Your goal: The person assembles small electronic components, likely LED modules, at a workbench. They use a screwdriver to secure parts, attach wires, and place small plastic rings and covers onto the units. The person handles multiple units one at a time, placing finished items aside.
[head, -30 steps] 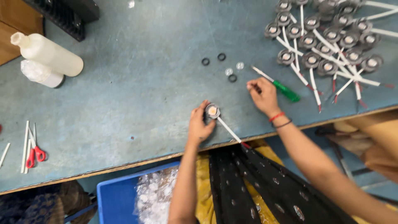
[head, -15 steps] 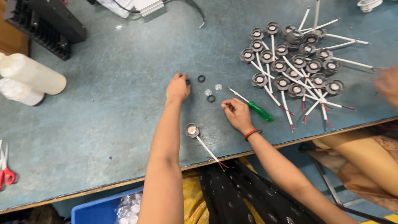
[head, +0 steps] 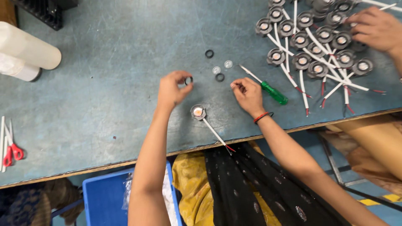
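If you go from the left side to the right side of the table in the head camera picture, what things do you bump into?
Red-handled scissors → white bottles → left hand holding a small black ring → single round part with a wire → right hand → green-handled screwdriver → pile of wired round parts → another person's hand.

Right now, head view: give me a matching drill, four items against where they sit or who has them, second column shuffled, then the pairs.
Items:
1. small black ring
2. green-handled screwdriver
3. red-handled scissors
4. white bottles

Places:
A. far left of the table, near its front edge
B. pinched in the left hand fingertips
C. lying on their sides at the table's upper left
D. on the table just beside the right hand

Pairs: 1-B, 2-D, 3-A, 4-C
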The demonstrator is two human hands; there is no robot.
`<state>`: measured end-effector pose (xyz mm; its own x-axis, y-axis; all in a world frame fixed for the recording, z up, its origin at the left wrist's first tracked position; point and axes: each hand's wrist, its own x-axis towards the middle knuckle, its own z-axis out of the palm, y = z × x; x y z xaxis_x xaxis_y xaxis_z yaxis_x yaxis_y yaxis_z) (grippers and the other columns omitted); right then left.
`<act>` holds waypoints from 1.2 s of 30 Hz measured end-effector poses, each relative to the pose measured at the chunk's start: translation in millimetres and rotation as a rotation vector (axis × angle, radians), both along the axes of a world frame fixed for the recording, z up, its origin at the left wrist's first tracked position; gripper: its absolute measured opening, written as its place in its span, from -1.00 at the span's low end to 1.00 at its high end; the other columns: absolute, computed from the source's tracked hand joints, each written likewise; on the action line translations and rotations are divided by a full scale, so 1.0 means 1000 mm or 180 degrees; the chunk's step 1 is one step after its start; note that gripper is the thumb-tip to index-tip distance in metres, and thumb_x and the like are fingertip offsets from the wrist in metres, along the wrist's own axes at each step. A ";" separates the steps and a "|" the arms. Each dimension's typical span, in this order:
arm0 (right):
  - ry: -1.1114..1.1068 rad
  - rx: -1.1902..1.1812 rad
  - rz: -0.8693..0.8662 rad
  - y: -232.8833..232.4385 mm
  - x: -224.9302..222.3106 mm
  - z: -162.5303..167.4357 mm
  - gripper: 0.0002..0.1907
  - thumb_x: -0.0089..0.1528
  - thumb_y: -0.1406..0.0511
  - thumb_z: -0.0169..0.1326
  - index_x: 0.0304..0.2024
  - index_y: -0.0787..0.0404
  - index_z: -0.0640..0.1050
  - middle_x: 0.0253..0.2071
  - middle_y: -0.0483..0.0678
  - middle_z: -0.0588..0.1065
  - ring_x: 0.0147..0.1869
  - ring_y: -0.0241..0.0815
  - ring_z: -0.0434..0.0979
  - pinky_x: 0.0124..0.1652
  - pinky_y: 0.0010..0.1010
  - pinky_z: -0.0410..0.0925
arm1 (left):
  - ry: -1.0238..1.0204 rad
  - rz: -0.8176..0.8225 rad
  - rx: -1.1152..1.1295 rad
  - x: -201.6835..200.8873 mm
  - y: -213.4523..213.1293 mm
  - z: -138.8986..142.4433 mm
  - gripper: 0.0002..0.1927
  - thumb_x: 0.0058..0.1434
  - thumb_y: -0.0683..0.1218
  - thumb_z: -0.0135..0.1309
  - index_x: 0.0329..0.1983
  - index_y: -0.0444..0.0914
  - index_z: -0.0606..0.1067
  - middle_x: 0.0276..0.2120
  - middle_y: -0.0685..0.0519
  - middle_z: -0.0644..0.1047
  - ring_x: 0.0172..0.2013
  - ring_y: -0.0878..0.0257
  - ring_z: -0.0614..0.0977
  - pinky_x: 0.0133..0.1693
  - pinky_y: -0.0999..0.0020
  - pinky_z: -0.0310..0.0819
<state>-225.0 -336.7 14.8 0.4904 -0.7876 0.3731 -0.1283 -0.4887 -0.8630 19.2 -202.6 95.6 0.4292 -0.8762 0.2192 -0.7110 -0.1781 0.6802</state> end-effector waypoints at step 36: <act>-0.0003 -0.0067 0.0016 0.006 -0.001 0.004 -0.94 0.30 0.41 0.25 -0.24 0.32 0.62 -0.37 -0.07 0.50 -0.43 -0.36 0.45 -0.41 -0.51 0.33 | -0.1321 0.0234 0.0325 -0.085 0.078 0.000 -0.85 0.17 -0.08 0.29 -0.19 -0.16 0.64 -0.18 0.09 0.58 -0.16 0.08 0.60 -0.14 0.20 0.53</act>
